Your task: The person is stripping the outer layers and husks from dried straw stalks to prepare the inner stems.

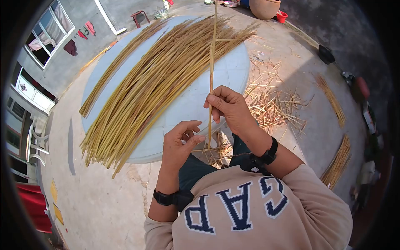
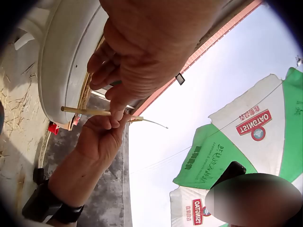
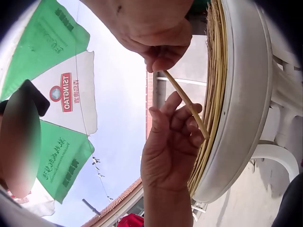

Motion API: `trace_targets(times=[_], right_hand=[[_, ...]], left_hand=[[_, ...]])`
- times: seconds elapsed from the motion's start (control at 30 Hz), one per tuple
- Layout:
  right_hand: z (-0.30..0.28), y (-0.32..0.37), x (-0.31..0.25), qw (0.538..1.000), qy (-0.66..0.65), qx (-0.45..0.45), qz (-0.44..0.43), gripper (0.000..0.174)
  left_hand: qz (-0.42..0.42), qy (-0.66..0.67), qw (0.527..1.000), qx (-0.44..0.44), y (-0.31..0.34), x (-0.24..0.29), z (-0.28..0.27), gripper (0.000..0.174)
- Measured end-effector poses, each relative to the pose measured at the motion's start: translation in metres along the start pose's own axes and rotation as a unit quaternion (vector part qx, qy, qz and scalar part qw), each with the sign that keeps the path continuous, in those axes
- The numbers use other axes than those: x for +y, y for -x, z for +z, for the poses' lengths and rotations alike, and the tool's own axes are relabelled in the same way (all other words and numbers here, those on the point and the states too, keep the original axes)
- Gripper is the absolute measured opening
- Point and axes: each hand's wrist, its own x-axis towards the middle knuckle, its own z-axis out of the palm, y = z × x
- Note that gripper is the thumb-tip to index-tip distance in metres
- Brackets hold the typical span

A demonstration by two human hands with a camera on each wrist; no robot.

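My right hand [image 1: 228,107] pinches a long, thin dry stalk [image 1: 212,71] between thumb and fingers, close to its lower part. The stalk stands nearly upright in the head view, its far end running past the top edge. Left of its cut lower end is my left hand [image 1: 177,143], palm turned towards it, fingers loosely bent with nothing gripped. In the right wrist view the stalk's cut end [image 3: 205,135] overlaps the fingers of the left hand [image 3: 168,146]. A broad layer of similar stalks [image 1: 146,89] lies on a round white table [image 1: 235,73].
A narrower row of stalks [image 1: 121,64] lies along the table's left side. Broken straw [image 1: 275,102] litters the ground at right, with two bundles [image 1: 331,100] beyond it. A white chair [image 1: 37,143] stands at left. A green and white umbrella [image 2: 255,113] is overhead.
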Motion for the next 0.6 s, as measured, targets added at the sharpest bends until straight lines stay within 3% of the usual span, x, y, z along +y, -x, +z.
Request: trace_targets(times=[0.03, 0.07, 0.1, 0.17, 0.27, 0.6], right_hand=[[0.003, 0.002, 0.003, 1.0, 0.005, -0.013, 0.011, 0.018], [0.007, 0.005, 0.004, 0.999, 0.014, -0.015, 0.024, 0.018], [0.008, 0.006, 0.006, 1.0, 0.013, -0.014, 0.022, 0.018], [0.007, 0.007, 0.011, 0.998, 0.034, -0.043, 0.037, 0.017], [0.006, 0.01, 0.017, 0.997, 0.023, -0.055, 0.051, 0.015], [0.009, 0.009, 0.029, 0.996, -0.008, -0.069, 0.056, 0.015]], left_hand=[[-0.024, 0.028, 0.998, -0.04, -0.001, -0.003, 0.004, 0.03], [-0.022, 0.049, 0.998, -0.035, -0.001, -0.007, 0.01, 0.02], [-0.021, 0.048, 0.998, -0.037, 0.0, -0.008, 0.01, 0.02], [-0.124, 0.092, 0.988, -0.014, 0.0, -0.011, 0.01, 0.015], [-0.101, 0.095, 0.989, -0.06, 0.002, -0.011, 0.009, 0.011], [-0.1, 0.067, 0.991, -0.061, 0.006, -0.022, 0.006, 0.008]])
